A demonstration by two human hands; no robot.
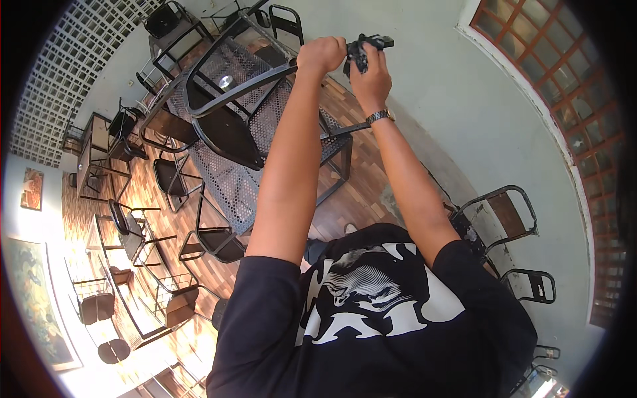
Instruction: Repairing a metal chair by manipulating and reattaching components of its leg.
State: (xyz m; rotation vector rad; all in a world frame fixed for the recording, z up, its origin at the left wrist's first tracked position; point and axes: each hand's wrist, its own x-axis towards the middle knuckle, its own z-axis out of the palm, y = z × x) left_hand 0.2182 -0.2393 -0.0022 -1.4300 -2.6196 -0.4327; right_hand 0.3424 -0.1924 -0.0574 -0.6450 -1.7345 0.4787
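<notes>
My left hand [322, 54] is wrapped round a black metal bar of a chair [229, 132]. The chair lies tipped over on a table with a perforated metal top [229, 189]. Just right of it, my right hand [371, 78] holds a crumpled dark cloth [359, 53] around the bar near its far end, which sticks out past the fingers. A metal watch sits on my right wrist. Both arms reach straight out ahead of me.
More dark-framed chairs stand left on the wood-patterned floor [342, 199], around other tables. Folding-style chairs [507, 215] line the wall at right. A small shiny round object [226, 81] shows on the table behind the chair. A grid window [564, 79] is at upper right.
</notes>
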